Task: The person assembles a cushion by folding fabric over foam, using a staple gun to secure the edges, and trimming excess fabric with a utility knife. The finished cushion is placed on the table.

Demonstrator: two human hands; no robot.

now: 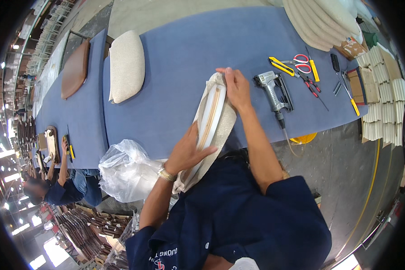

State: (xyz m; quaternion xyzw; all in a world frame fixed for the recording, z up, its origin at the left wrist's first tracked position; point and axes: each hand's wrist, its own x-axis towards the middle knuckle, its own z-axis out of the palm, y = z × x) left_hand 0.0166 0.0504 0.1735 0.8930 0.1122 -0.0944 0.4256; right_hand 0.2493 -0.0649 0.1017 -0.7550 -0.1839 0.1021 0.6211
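A seat pad [213,112] stands on edge in front of me, with a thin wooden board and white foam showing along its side. Beige woven fabric [227,123] wraps loosely round it. My right hand [237,90] grips the far end, thumb and fingers on the fabric's edge. My left hand [186,148] lies across the near part, its fingers on the left side and its thumb reaching over to the right. A pneumatic staple gun [272,92] with a hose lies to the right of my right hand.
On the blue table [180,54] lie a beige pad [127,67], a brown pad [76,69], a yellow cutter [281,66], scissors [302,64] and pliers [308,83]. Beige pieces [319,22] are stacked far right. Clear plastic [128,168] hangs at left. Another person [76,191] works farther left.
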